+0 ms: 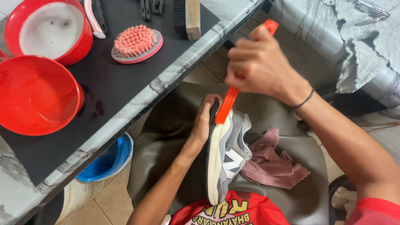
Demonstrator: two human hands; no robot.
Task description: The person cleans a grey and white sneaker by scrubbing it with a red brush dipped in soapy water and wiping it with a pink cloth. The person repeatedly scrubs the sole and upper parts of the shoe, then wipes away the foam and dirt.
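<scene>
Orange brush [227,105] is clamped in the right hand [260,66], its tip on the grey shoe [227,154]; the left hand [204,121] grips the shoe's sole over the lap. Near the worktop [166,81] edge, a red bowl [35,93] holds water. A blue bucket [110,160] stands below.

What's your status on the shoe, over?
Left hand steadies the grey shoe on its side over the lap. Right hand, tight grip on orange brush, tip at the sole edge. Pink rag beside shoe, nothing blocking.
</scene>
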